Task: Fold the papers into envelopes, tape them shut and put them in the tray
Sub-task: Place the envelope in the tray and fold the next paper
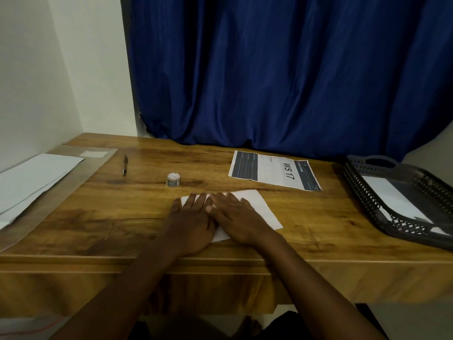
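Pressing flat-fingered on the bench [98,217], the left hand [191,217] and right hand [235,217] crease the paper [259,209] mid-fold, neither grip closed; next, I judge, comes the tape [173,179], then the tray [362,192].

Wooden table [103,217] bears paper [259,207], tape [173,179], pen [125,164], tray [362,192].
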Demonstrator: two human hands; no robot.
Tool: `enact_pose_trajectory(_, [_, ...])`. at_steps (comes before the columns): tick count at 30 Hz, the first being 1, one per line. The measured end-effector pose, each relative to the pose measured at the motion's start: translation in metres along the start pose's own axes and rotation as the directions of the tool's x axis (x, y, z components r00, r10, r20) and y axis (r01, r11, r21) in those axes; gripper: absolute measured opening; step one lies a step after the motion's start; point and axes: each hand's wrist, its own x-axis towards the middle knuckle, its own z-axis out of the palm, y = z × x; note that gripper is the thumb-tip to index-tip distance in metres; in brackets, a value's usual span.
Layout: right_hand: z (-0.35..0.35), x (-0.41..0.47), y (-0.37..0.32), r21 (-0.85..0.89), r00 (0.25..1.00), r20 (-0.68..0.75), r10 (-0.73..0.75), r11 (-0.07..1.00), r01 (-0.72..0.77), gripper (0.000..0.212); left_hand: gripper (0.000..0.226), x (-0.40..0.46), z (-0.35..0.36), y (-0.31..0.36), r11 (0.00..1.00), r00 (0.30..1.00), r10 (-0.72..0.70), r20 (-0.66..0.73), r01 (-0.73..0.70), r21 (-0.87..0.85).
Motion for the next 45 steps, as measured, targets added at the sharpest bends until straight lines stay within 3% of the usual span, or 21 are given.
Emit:
enact_pose_trajectory(5, [-0.013, -0.008, 0.044, -0.183, 0.991, -0.015, 0.130, 0.975, -0.130, 0.072, 0.069, 0.002, 0.001, 0.000, 1.000, 1.000, -0.015, 0.024, 0.015, 0.003])
enact_pose_trajectory(10, [-0.018, -0.013, 0.067, -0.161, 0.980, -0.052, 0.193, 0.967, -0.199, 0.071, 0.070, 0.000, 0.000, 0.000, 1.000, 1.000, -0.015, 0.016, 0.015, -0.003])
enact_pose_trajectory(13, [-0.017, -0.017, 0.065, 0.006, 0.965, -0.179, 0.193, 0.981, -0.195, 0.072, 0.072, -0.001, -0.002, -0.001, 0.998, 1.000, -0.013, -0.004, 0.013, -0.060])
enact_pose_trajectory(16, [-0.024, -0.033, 0.064, 0.131, 0.922, -0.370, 0.115, 0.989, -0.071, 0.061, 0.069, -0.008, -0.006, -0.003, 0.950, 0.971, 0.015, -0.239, -0.088, -0.301])
enact_pose_trajectory(19, [-0.025, -0.057, 0.063, 0.091, 0.952, -0.306, 0.004, 0.996, 0.025, 0.057, 0.057, -0.020, -0.011, -0.004, 0.870, 0.905, 0.081, -0.418, -0.268, -0.414])
enact_pose_trajectory(22, [-0.024, -0.079, 0.060, 0.003, 0.988, -0.147, -0.037, 0.999, 0.038, 0.068, 0.064, -0.037, -0.007, -0.007, 0.904, 0.939, 0.168, -0.302, -0.268, -0.332])
enact_pose_trajectory(25, [-0.026, -0.100, 0.053, -0.065, 0.991, -0.126, -0.035, 0.998, 0.027, 0.079, 0.087, -0.054, -0.001, -0.010, 0.937, 0.961, 0.225, -0.159, -0.259, -0.235])
enact_pose_trajectory(28, [-0.026, -0.115, 0.047, -0.163, 0.994, -0.094, -0.062, 0.986, 0.046, 0.087, 0.090, -0.066, -0.001, -0.013, 0.938, 0.957, 0.271, -0.099, -0.286, -0.195])
enact_pose_trajectory(30, [-0.026, -0.122, 0.045, -0.174, 0.990, -0.112, -0.090, 0.982, 0.070, 0.083, 0.081, -0.072, -0.003, -0.016, 0.920, 0.948, 0.298, -0.111, -0.317, -0.230])
enact_pose_trajectory(34, [-0.033, -0.129, 0.043, -0.138, 0.967, -0.188, -0.172, 0.979, 0.147, 0.053, 0.059, -0.080, -0.008, -0.024, 0.870, 0.937, 0.284, -0.201, -0.341, -0.357])
enact_pose_trajectory(37, [-0.037, -0.129, 0.044, -0.044, 0.956, -0.221, -0.191, 0.982, 0.186, 0.039, 0.053, -0.080, -0.013, -0.031, 0.846, 0.930, 0.286, -0.229, -0.357, -0.396])
enact_pose_trajectory(40, [-0.040, -0.122, 0.050, 0.283, 0.962, -0.264, -0.073, 0.947, 0.150, 0.030, 0.051, -0.069, -0.022, -0.037, 0.766, 0.930, 0.228, -0.287, -0.353, -0.538])
enact_pose_trajectory(42, [-0.044, -0.115, 0.052, 0.489, 0.957, -0.290, 0.016, 0.862, 0.134, 0.032, 0.050, -0.058, -0.027, -0.038, 0.732, 0.938, 0.127, -0.323, -0.308, -0.608])
enact_pose_trajectory(45, [-0.044, -0.098, 0.056, 0.495, 0.909, -0.399, 0.118, 0.862, 0.106, 0.043, 0.052, -0.041, -0.028, -0.035, 0.696, 0.944, -0.078, -0.321, -0.179, -0.696])
